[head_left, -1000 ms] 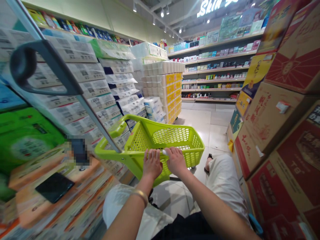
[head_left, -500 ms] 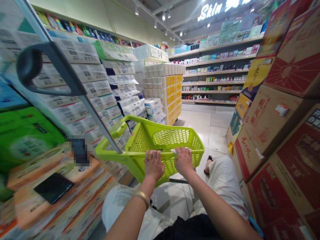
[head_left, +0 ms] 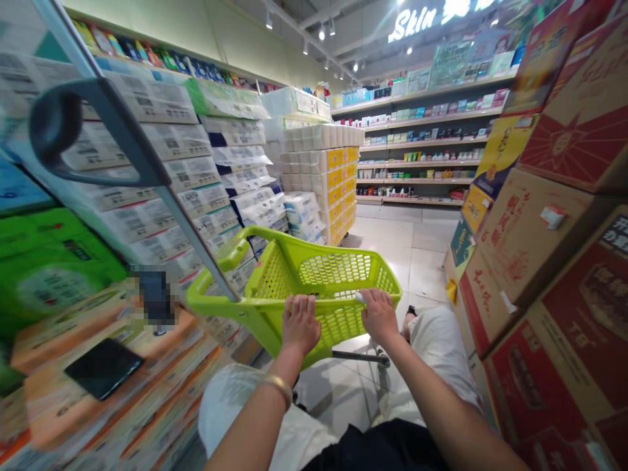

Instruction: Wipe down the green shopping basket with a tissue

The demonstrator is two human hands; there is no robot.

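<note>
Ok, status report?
Left hand: laid over rim of lime-green plastic basket. Right hand: same rim, touching small white object. Brown cardboard cartons stacked right.

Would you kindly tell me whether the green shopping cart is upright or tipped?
Upright: the green cart opens upward, a wheel beneath it.

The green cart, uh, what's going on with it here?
The cart stands between white packs on the left and boxes on the right. Someone's left hand is hooked over its near rim. The right hand is farther along that same rim, with something white at the thumb, too unclear to name.
</note>
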